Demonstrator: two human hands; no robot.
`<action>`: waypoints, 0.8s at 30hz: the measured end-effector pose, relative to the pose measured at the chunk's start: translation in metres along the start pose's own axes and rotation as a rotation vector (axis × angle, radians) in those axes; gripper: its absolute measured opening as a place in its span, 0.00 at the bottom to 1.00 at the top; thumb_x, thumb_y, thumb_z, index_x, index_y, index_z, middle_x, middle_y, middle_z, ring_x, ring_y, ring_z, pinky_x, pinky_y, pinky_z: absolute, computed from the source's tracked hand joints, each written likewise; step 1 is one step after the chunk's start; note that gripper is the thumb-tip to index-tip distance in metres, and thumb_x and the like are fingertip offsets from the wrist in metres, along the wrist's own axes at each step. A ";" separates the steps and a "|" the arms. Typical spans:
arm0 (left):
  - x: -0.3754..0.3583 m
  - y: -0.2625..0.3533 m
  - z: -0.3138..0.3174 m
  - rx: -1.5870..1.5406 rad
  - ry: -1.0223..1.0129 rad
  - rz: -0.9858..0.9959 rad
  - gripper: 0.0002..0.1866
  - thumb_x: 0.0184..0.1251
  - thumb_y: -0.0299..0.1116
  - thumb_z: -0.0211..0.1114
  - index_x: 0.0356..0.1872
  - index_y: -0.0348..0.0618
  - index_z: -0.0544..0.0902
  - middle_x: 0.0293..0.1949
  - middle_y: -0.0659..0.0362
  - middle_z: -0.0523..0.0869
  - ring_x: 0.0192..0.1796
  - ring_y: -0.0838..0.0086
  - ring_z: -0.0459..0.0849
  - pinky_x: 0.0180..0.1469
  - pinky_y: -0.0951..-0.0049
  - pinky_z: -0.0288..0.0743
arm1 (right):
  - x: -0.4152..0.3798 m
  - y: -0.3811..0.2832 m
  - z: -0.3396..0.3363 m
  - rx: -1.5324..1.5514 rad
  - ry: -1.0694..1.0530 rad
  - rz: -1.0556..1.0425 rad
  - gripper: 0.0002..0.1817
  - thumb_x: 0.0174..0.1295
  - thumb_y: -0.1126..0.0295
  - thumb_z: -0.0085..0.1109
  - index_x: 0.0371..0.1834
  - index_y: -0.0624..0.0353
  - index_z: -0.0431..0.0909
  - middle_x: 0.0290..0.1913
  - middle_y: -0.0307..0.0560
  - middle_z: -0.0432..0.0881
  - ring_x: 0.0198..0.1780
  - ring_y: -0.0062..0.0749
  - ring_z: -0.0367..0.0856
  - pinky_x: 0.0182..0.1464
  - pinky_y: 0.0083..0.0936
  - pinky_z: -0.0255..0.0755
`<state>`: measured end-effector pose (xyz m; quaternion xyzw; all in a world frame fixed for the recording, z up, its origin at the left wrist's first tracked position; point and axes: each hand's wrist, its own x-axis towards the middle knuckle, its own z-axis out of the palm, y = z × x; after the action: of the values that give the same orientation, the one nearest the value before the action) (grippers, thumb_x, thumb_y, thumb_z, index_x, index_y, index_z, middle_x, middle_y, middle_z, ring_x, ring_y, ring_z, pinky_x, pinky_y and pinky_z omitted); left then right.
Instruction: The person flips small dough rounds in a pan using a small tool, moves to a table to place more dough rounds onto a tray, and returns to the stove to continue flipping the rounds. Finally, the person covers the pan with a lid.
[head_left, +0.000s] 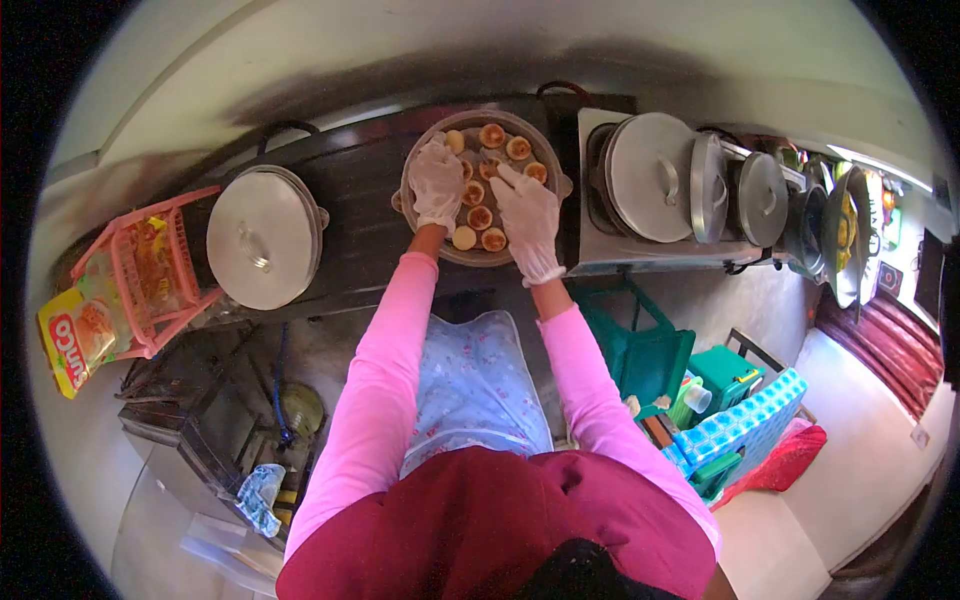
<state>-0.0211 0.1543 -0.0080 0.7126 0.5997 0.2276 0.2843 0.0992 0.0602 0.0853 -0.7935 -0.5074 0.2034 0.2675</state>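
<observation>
A wide round pan (540,136) with side handles holds several small round cakes (479,217), most browned on top and a few pale. Both hands wear thin clear plastic gloves. Over the pan's left part is my left hand (437,182), its fingers curled beside a pale cake (455,141); what lies under them is hidden. From the right reaches my right hand (526,208), with thumb and fingers closed at a browned cake (488,171) near the pan's middle. The fingertips partly cover that cake.
Left of the pan sits a lidded pot (262,240), then a pink plastic basket (165,270) with yellow packets (75,340). On the right a stove (610,255) carries a large lidded pot (652,175) and further lids. A green plastic chair (640,350) stands below.
</observation>
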 end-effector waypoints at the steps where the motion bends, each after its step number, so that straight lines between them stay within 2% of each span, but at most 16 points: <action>1: -0.001 0.002 -0.008 0.044 -0.033 0.018 0.13 0.71 0.33 0.60 0.49 0.38 0.87 0.46 0.44 0.88 0.52 0.50 0.85 0.52 0.60 0.79 | -0.007 0.005 -0.004 -0.052 0.016 -0.121 0.17 0.65 0.64 0.63 0.50 0.65 0.86 0.50 0.59 0.87 0.53 0.49 0.86 0.55 0.33 0.77; 2: -0.004 0.005 -0.015 0.087 -0.068 0.033 0.14 0.70 0.32 0.61 0.51 0.38 0.87 0.47 0.43 0.88 0.52 0.50 0.85 0.52 0.60 0.79 | -0.014 0.008 -0.006 -0.105 0.030 -0.241 0.17 0.65 0.64 0.63 0.50 0.65 0.86 0.50 0.58 0.87 0.53 0.48 0.86 0.56 0.32 0.77; 5: -0.011 -0.008 -0.016 -0.209 0.094 -0.002 0.15 0.69 0.31 0.62 0.53 0.36 0.86 0.45 0.44 0.88 0.50 0.53 0.87 0.51 0.60 0.79 | -0.016 -0.001 -0.003 0.387 0.089 0.102 0.16 0.65 0.65 0.63 0.52 0.62 0.86 0.51 0.56 0.88 0.52 0.46 0.87 0.55 0.31 0.77; 6: -0.012 0.019 -0.043 -0.137 0.041 -0.093 0.15 0.70 0.31 0.62 0.52 0.34 0.86 0.48 0.45 0.89 0.51 0.57 0.89 0.53 0.63 0.80 | -0.015 -0.001 -0.002 0.287 0.072 0.114 0.15 0.66 0.64 0.62 0.50 0.60 0.87 0.51 0.53 0.88 0.51 0.45 0.87 0.54 0.33 0.77; 8: -0.018 0.002 -0.034 -0.184 0.140 -0.081 0.15 0.71 0.32 0.62 0.53 0.35 0.86 0.48 0.45 0.89 0.50 0.57 0.89 0.52 0.63 0.80 | -0.011 -0.001 0.005 0.093 0.035 0.138 0.13 0.68 0.63 0.59 0.47 0.57 0.87 0.51 0.49 0.88 0.49 0.44 0.87 0.52 0.36 0.78; 11: -0.025 -0.007 -0.033 -0.229 0.170 -0.111 0.15 0.73 0.32 0.61 0.53 0.35 0.86 0.47 0.45 0.90 0.48 0.56 0.89 0.51 0.62 0.80 | -0.014 0.010 0.028 0.084 0.020 -0.069 0.15 0.68 0.61 0.60 0.49 0.58 0.87 0.51 0.51 0.88 0.49 0.46 0.87 0.51 0.38 0.78; 12: -0.028 -0.007 -0.036 -0.241 0.159 -0.133 0.15 0.73 0.33 0.61 0.53 0.35 0.85 0.46 0.45 0.90 0.47 0.56 0.89 0.51 0.62 0.81 | -0.011 -0.008 0.020 0.081 -0.010 0.111 0.15 0.67 0.61 0.61 0.49 0.58 0.87 0.51 0.53 0.87 0.48 0.49 0.87 0.50 0.39 0.78; 15: -0.031 -0.006 -0.040 -0.176 0.094 -0.176 0.14 0.71 0.32 0.62 0.53 0.38 0.86 0.52 0.45 0.88 0.55 0.55 0.86 0.54 0.62 0.79 | -0.009 -0.007 0.022 0.006 0.047 0.073 0.15 0.67 0.62 0.61 0.49 0.58 0.87 0.49 0.53 0.88 0.47 0.50 0.87 0.50 0.39 0.78; 18: -0.034 -0.003 -0.045 0.133 0.102 -0.066 0.14 0.66 0.33 0.64 0.50 0.43 0.88 0.67 0.41 0.77 0.71 0.44 0.71 0.66 0.51 0.70 | -0.015 -0.011 0.013 0.043 0.063 -0.032 0.15 0.68 0.62 0.60 0.50 0.58 0.87 0.47 0.55 0.88 0.47 0.51 0.87 0.50 0.38 0.78; 21: -0.036 0.017 -0.064 0.455 0.146 0.022 0.15 0.61 0.35 0.66 0.48 0.48 0.90 0.78 0.40 0.60 0.78 0.28 0.47 0.74 0.33 0.51 | -0.024 -0.022 0.013 0.129 -0.005 0.132 0.15 0.68 0.62 0.60 0.50 0.59 0.87 0.46 0.56 0.88 0.48 0.50 0.87 0.51 0.38 0.79; 24: -0.038 0.008 -0.058 0.484 -0.007 0.003 0.13 0.58 0.35 0.66 0.44 0.48 0.91 0.81 0.40 0.50 0.78 0.22 0.36 0.73 0.22 0.33 | -0.026 -0.017 0.029 0.060 0.057 0.090 0.15 0.67 0.62 0.61 0.49 0.60 0.87 0.47 0.55 0.88 0.49 0.49 0.87 0.51 0.37 0.79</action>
<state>-0.0608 0.1237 0.0407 0.7616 0.6347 0.0753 0.1071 0.0595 0.0491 0.0750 -0.8125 -0.4572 0.2078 0.2961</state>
